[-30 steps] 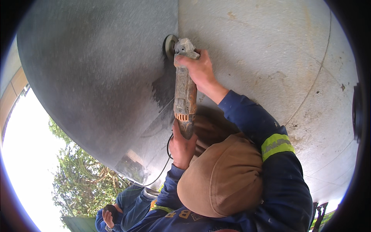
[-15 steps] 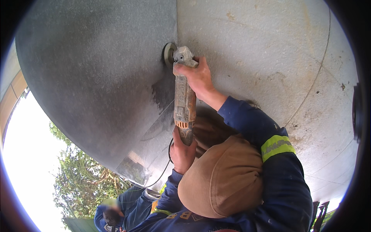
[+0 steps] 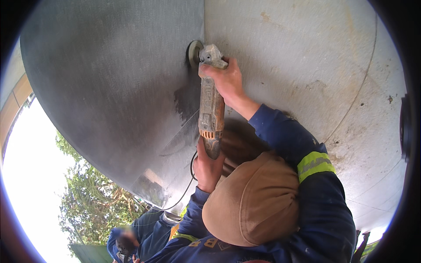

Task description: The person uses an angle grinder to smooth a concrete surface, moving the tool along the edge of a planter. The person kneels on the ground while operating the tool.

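Observation:
My right hand (image 3: 228, 83) is closed around the upper body of a worn angle grinder (image 3: 210, 103), thumb across it just below the gear head. The grinder's disc (image 3: 193, 53) sits at the seam where the darker left metal surface (image 3: 109, 79) meets the lighter right one (image 3: 302, 52), with a blackened patch below it. My left hand (image 3: 207, 171) grips the grinder's lower end, and a black cable (image 3: 193, 188) loops beside it. A rounded brown cloth shape (image 3: 250, 201) is beneath my arms, partly hiding the surface behind.
The curved edge of the metal surface runs down the left, with foliage (image 3: 87, 197) and bright sky beyond. Another person in blue (image 3: 140, 234) is at the lower left, a dark object near their hand. A dark round fitting (image 3: 403, 127) is at the far right.
The grinder and both my hands dipped half a second ago and are now higher again, near where they were a second ago. The other person's hand and dark object have shifted lower.

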Motion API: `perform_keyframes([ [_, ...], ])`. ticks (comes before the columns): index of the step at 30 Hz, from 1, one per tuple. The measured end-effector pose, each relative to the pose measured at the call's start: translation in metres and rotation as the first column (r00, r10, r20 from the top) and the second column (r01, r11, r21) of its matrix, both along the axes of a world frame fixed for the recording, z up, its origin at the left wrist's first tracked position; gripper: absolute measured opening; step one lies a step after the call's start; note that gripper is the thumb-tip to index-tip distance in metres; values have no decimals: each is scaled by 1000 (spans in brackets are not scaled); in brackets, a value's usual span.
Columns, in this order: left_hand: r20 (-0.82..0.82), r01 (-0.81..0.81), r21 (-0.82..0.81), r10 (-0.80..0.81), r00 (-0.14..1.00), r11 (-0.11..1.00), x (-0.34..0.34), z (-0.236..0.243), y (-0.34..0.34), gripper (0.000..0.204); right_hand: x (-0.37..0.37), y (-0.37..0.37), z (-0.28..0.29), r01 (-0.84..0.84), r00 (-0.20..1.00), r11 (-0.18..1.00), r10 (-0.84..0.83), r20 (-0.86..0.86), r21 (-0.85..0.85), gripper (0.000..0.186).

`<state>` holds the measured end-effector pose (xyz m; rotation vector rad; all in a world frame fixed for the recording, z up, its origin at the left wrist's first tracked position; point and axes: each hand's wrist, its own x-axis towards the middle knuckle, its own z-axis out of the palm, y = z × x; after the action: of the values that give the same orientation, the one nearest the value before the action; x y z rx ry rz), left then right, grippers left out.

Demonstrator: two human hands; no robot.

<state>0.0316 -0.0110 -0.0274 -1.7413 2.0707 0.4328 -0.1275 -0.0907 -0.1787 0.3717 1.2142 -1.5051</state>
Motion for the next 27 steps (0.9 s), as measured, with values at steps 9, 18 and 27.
perform_keyframes([
  [9,-8,-97,19,98,995,995,17,-6,7,75,20,5,1,25,999,1000,-25,-42,-5,66],
  [18,-59,-54,0,54,997,999,38,-11,2,75,34,5,2,85,974,994,-97,-203,-66,68],
  [27,-87,-46,2,45,995,999,33,-10,-3,74,22,1,9,17,973,1000,-15,-230,5,68],
])
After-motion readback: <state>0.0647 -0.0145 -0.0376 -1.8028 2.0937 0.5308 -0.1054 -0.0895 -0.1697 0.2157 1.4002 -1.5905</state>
